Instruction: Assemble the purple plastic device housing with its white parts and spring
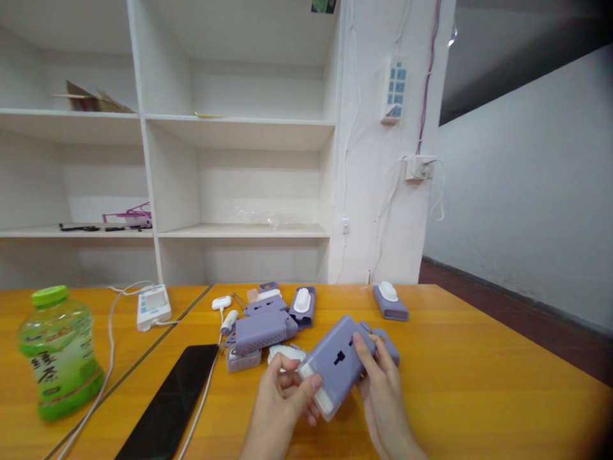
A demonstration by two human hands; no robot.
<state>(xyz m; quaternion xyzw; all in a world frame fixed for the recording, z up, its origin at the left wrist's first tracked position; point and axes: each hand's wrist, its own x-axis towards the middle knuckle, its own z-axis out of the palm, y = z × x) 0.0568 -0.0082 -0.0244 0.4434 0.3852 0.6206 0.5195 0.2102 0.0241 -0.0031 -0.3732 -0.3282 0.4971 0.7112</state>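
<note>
Both hands hold one lavender plastic socket block (338,364) a little above the orange table (479,377). My left hand (282,399) grips its near, whitish end with thumb on top. At the far right side of the block, my right hand (380,383) pinches with its fingers. The block's face shows plug slots. Just beyond lies a cluster of similar lavender parts (265,329) and white inserts (301,300). Another lavender piece with a white cap (390,301) sits apart at the right.
A black phone (175,399) lies face up at the left with a white cable beside it. A green drink bottle (60,351) stands at far left. A white power strip (153,305) lies near the shelves. White shelving (239,128) backs the table.
</note>
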